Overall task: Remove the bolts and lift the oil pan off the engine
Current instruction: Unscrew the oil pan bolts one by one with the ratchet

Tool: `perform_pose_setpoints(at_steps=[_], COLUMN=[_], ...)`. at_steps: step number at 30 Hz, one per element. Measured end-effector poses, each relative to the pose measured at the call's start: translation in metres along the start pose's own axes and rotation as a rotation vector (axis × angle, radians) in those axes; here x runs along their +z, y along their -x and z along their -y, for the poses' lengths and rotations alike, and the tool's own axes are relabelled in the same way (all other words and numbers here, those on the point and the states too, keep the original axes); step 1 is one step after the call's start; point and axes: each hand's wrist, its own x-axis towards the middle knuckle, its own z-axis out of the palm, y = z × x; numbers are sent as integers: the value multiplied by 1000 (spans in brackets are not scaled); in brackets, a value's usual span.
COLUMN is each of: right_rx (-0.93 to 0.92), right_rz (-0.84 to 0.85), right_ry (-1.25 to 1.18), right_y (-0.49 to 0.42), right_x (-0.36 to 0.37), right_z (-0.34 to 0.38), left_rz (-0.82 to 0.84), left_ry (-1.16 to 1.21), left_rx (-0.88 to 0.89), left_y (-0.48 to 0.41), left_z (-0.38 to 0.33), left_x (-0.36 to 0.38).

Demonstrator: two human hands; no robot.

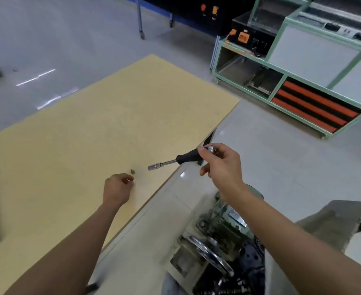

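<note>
L hand (116, 191): low over the table (111, 116), fingers loosely curled, nothing visible in them; fingertips just beside the bolt (132, 171).
bolt: one small one, lying on the tabletop near the R edge, between L hand and the driver's tip.
R hand (220, 165): pinches the butt end of the socket driver (175, 161), thumb + fingers round the black handle. Socket end points toward the bolt, not touching it.
engine (215, 237): lower R, beside the table, under the R forearm; blurred.
oil pan: can't pick it out for sure from where I stand.
step, I reckon: parking a loosened bolt, then back to the engine for the next.
doing it well: group bolts in one spot, away from the edge so none rolls off. Regrip lower on the handle, as an end pinch gives weak torque. Seat the socket square on the head before turning.
</note>
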Motion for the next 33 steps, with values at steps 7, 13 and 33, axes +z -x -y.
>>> perform_pose_setpoints(at_steps=[7,13,33], right_rx=[40,-5,-386], right_rz=[8,35,-370], right_ry=[17,77,849], right_y=[-10,3,249], right_x=[13,-13,-428], right_z=[-17,4,146], left_rz=[-7,-98,1110], left_ry=[45,118,159], left_rx=[-38,41,1132], left_y=[-21,7,385], left_z=[9,-19,-458], left_x=[19,-4,135])
